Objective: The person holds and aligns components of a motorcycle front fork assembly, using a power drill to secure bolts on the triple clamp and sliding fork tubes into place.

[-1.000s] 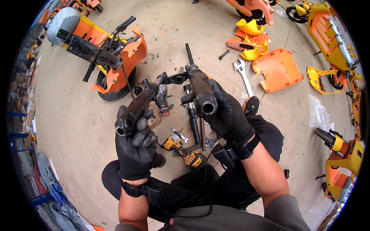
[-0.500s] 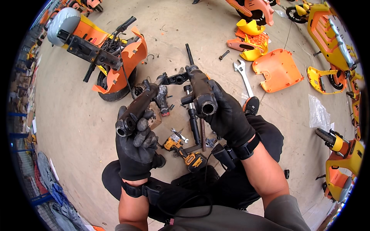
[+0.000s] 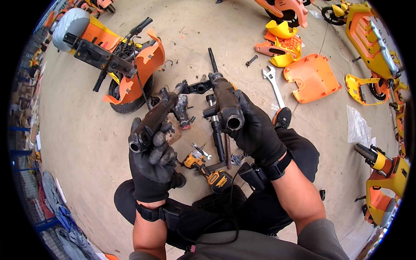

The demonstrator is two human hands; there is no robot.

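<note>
A black, worn front fork [image 3: 226, 96] is raised above the floor between my gloved hands. Its two legs point toward me with round open ends, and a crosspiece and a thin stem show at the far end. My left hand [image 3: 151, 169] is closed around the left leg near its end, fingers curled on its inner side. On the right, my right hand [image 3: 260, 130] grips the outer side of the other leg; some of its fingers are hidden behind it. Beneath the fork lie a yellow-black cordless impact wrench [image 3: 207, 171], a small wrench [image 3: 202, 151] and a black-and-silver tube [image 3: 217, 136].
A partly stripped orange scooter [image 3: 125, 65] lies at the left. A large adjustable wrench [image 3: 273, 86], an orange panel [image 3: 313, 79] and yellow covers [image 3: 284, 47] lie ahead to the right. Other scooters [image 3: 372, 43] stand along the right side. A dark power tool [image 3: 183, 113] is behind the fork.
My left hand and the left leg of the fork have shifted very slightly up and left. Both hands keep their hold; otherwise almost nothing differs.
</note>
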